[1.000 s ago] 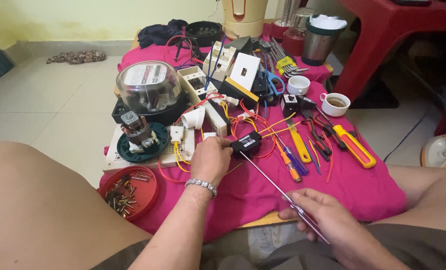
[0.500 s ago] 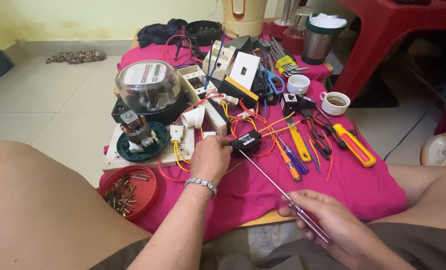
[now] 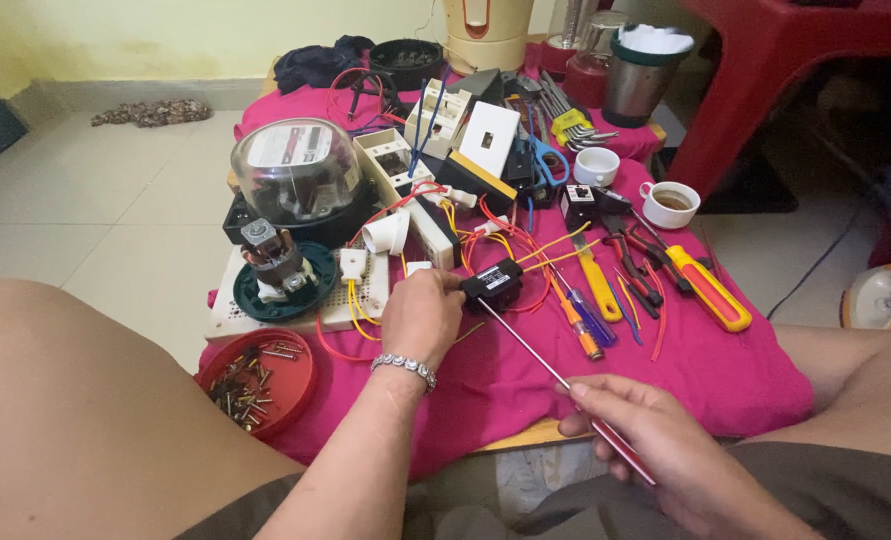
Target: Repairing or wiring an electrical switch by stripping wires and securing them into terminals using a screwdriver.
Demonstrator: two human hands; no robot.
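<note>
My left hand (image 3: 422, 318), with a bracelet on the wrist, holds a small black electrical part (image 3: 493, 283) that has red and yellow wires running from it. It rests on the pink cloth (image 3: 526, 370). My right hand (image 3: 656, 450) grips the red handle of a long thin screwdriver (image 3: 536, 355). The shaft slants up to the left and its tip meets the underside of the black part.
Left of my hand lie a white board with a small motor (image 3: 276, 262), a glass-domed meter (image 3: 298, 172) and a red dish of screws (image 3: 258, 380). Right of it lie screwdrivers, pliers and a yellow-handled tool (image 3: 708, 290), two cups (image 3: 671, 203), and a red table (image 3: 796, 60).
Barely anything differs: both hands keep their hold, and the screwdriver tip stays at the black part.
</note>
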